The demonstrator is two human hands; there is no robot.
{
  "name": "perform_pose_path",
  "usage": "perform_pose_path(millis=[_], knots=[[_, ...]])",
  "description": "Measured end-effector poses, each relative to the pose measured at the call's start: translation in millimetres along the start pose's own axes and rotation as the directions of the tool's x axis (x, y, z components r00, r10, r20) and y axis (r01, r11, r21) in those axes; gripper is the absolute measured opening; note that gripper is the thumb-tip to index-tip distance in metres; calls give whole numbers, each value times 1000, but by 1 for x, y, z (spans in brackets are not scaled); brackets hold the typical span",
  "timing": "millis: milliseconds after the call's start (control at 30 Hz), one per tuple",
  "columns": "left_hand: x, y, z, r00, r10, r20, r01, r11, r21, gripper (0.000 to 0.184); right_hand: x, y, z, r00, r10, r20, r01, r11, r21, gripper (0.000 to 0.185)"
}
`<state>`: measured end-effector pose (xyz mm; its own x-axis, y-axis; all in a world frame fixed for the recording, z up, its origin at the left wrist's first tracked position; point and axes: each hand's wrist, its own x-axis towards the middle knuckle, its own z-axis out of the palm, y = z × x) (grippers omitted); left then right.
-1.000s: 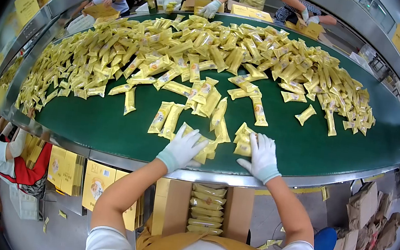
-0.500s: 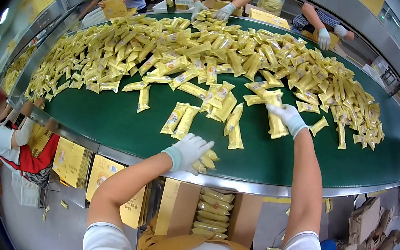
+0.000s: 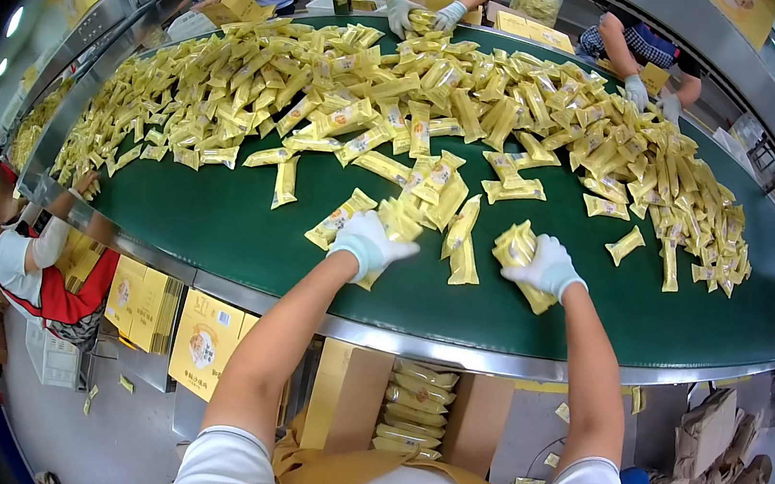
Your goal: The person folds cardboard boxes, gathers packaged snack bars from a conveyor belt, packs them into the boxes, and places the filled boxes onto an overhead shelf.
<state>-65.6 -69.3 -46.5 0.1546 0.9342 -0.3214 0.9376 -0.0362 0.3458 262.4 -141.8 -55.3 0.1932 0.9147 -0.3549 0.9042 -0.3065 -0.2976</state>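
Note:
My right hand [image 3: 545,267], in a white glove, is closed around a few yellow snack packets [image 3: 516,245] just above the green belt. My left hand [image 3: 370,243], gloved too, is curled over yellow packets [image 3: 400,218] that are slightly blurred; its fingertips are partly hidden. Beside the left hand lies a single packet [image 3: 340,218]. Two more packets [image 3: 461,241] rest on the belt between my hands. Below the belt edge, in front of my body, an open carton [image 3: 471,425] holds a row of the same packets [image 3: 415,408].
A large heap of packets [image 3: 329,90] covers the far side of the green conveyor belt [image 3: 686,332]. A metal rim [image 3: 451,352] edges it. Co-workers' gloved hands [image 3: 449,15] work across the belt; another person [image 3: 41,262] stands at left. Folded cartons [image 3: 201,340] stand below.
My left hand has moved forward from the belt's near edge to the packets ahead. My right hand has come nearer and slightly lower with its packets, away from the heap.

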Motion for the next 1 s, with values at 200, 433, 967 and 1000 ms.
perform_pose_path(millis=[200,433,967,1000], knots=[[-55,-5,27,899,436,35,-413,819,399,110,-78,21,13,992,-111,-58,104,988,-110,97],[-65,3,25,942,331,51,-313,815,487,134,-88,0,41,975,0,-224,-33,989,-142,106],[-78,3,23,944,301,133,-324,773,545,133,-66,-86,68,932,-349,-97,303,898,-320,107],[-82,1,21,947,287,147,-320,778,541,131,-75,-80,63,927,-365,-91,322,895,-310,106]])
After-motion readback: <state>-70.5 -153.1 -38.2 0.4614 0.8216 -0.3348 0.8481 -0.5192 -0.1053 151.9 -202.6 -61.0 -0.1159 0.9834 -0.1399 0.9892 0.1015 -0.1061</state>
